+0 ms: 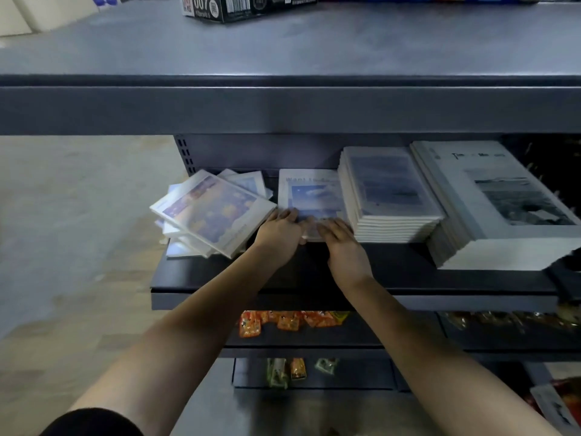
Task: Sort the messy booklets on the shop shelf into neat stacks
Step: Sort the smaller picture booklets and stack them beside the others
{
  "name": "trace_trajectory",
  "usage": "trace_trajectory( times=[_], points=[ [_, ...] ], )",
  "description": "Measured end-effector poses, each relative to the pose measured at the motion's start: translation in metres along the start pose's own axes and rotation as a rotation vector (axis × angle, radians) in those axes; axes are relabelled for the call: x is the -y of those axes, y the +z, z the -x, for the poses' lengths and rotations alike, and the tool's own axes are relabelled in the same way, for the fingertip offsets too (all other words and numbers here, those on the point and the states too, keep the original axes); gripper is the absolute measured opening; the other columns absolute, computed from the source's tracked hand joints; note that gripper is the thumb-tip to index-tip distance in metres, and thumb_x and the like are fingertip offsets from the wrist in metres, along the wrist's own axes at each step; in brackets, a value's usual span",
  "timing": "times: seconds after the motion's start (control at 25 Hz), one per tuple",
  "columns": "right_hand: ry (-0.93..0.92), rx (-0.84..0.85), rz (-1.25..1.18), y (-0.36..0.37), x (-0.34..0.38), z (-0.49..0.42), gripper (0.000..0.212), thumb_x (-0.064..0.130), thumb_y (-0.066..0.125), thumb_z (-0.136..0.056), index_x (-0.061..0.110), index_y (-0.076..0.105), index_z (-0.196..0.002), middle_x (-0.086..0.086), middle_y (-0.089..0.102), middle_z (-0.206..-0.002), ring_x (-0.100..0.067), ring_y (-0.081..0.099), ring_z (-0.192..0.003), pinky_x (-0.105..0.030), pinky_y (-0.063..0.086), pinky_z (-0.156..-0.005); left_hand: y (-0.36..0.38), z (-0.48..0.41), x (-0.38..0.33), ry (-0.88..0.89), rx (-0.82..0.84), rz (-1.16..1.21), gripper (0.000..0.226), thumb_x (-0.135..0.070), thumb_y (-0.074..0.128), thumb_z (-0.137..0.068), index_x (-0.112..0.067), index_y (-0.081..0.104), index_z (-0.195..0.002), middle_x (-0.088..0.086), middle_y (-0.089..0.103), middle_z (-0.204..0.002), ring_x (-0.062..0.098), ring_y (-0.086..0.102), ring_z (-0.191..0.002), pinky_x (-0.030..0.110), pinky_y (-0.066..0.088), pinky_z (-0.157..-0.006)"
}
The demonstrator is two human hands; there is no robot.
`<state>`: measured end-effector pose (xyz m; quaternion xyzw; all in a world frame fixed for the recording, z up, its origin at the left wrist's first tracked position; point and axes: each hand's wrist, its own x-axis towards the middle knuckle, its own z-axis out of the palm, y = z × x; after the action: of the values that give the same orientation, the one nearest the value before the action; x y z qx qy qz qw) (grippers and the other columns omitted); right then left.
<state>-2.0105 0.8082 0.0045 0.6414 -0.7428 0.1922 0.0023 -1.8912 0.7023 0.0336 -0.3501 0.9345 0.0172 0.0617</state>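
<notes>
Booklet (311,193) edge under right hand (344,247).

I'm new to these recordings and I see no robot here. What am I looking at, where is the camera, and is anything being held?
There is no machine. A person works with bare hands, and the single picture comes from a wide-angle camera worn on their head, looking forward and down. The two forearms reaching in from the bottom are therefore the wearer's own. On the dark shelf lie four groups of booklets: a messy pile at the left, a low blue-sky stack in the middle, then a neat stack and a larger grey-photo stack to the right. The left hand and right hand rest with fingers fairly flat on the near end of the blue-sky stack. Nothing is lifted. Snack packets lie on a lower level.
</notes>
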Motion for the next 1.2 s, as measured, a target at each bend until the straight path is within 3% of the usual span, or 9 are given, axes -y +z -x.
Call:
trace_trajectory(
  times=[0.24, 0.44, 0.56, 0.68, 0.8, 0.96, 1.12, 1.2],
  points=[
    [-0.023, -0.071, -0.042, 0.006, -0.004, 0.0, 0.053, -0.008, 0.051, -0.078, 0.003, 0.053, -0.13, -0.014, 0.049, -0.136, -0.031, 0.035, -0.135, -0.045, 0.039, -0.106, 0.008, 0.014, -0.011, -0.066, -0.068, 0.065, 0.059, -0.015, 0.035, -0.098, -0.029, 0.01, -0.15, 0.009, 0.007, -0.158, 0.027, 0.004, -0.145, 0.04, 0.002, -0.117],
    [-0.062, -0.112, -0.028, 0.007, -0.004, 0.001, 0.053, -0.011, 0.056, -0.075, 0.006, 0.056, -0.125, -0.012, 0.053, -0.132, -0.03, 0.041, -0.131, -0.041, 0.044, -0.1, -0.001, 0.025, -0.004, -0.006, -0.156, 0.045, 0.053, -0.021, 0.042, -0.095, -0.027, 0.028, -0.146, 0.002, 0.028, -0.152, 0.022, 0.016, -0.143, 0.039, -0.002, -0.117],
    [-0.073, -0.174, -0.038, 0.009, -0.004, 0.001, 0.048, -0.009, 0.059, -0.075, 0.007, 0.06, -0.12, -0.01, 0.056, -0.127, -0.029, 0.046, -0.126, -0.039, 0.044, -0.098, 0.0, 0.045, 0.026, -0.106, -0.159, 0.015, 0.059, -0.024, 0.045, -0.093, -0.027, 0.022, -0.147, 0.0, 0.024, -0.154, 0.033, 0.009, -0.143, 0.051, -0.007, -0.114],
    [-0.07, -0.223, -0.027, 0.009, -0.004, 0.002, 0.044, -0.009, 0.062, -0.074, 0.006, 0.063, -0.116, -0.01, 0.06, -0.123, -0.03, 0.051, -0.12, -0.038, 0.045, -0.096, 0.005, 0.062, 0.043, -0.206, -0.191, 0.116, 0.057, -0.023, 0.04, -0.095, -0.025, 0.017, -0.147, 0.002, 0.015, -0.156, 0.04, 0.01, -0.141, 0.062, 0.006, -0.113],
    [-0.066, -0.229, -0.017, 0.01, -0.003, 0.002, 0.043, -0.009, 0.062, -0.075, 0.005, 0.063, -0.115, -0.011, 0.061, -0.122, -0.03, 0.053, -0.119, -0.037, 0.044, -0.096, 0.006, 0.07, 0.056, -0.285, -0.265, 0.241, 0.055, -0.014, 0.043, -0.093, -0.019, 0.022, -0.143, 0.012, 0.016, -0.154, 0.038, 0.013, -0.141, 0.056, 0.026, -0.108],
    [-0.04, -0.222, -0.015, 0.012, -0.003, 0.001, 0.044, -0.01, 0.059, -0.076, 0.005, 0.063, -0.117, -0.011, 0.06, -0.124, -0.031, 0.052, -0.12, -0.041, 0.045, -0.098, -0.002, 0.065, 0.07, -0.392, -0.208, 0.116, 0.046, -0.017, 0.047, -0.092, -0.004, 0.037, -0.134, 0.02, 0.045, -0.133, 0.035, 0.04, -0.124, 0.043, 0.043, -0.093],
    [-0.099, -0.197, 0.097, 0.006, 0.006, 0.0, 0.047, -0.012, 0.064, -0.069, 0.003, 0.064, -0.114, -0.016, 0.063, -0.118, -0.037, 0.056, -0.113, -0.048, 0.043, -0.097, -0.006, 0.068, 0.061, -0.25, -0.158, -0.189, 0.039, -0.008, 0.045, -0.094, 0.003, 0.038, -0.13, 0.023, 0.05, -0.129, 0.033, 0.052, -0.116, 0.039, 0.048, -0.088],
    [-0.114, -0.122, 0.078, 0.005, 0.029, -0.006, 0.05, -0.003, 0.061, -0.077, 0.009, 0.058, -0.125, -0.013, 0.058, -0.128, -0.034, 0.05, -0.122, -0.046, 0.037, -0.104, -0.004, 0.078, 0.058, -0.123, -0.144, -0.248, 0.042, -0.007, 0.042, -0.095, 0.005, 0.032, -0.134, 0.026, 0.045, -0.133, 0.035, 0.051, -0.118, 0.04, 0.048, -0.088]
  ],
)
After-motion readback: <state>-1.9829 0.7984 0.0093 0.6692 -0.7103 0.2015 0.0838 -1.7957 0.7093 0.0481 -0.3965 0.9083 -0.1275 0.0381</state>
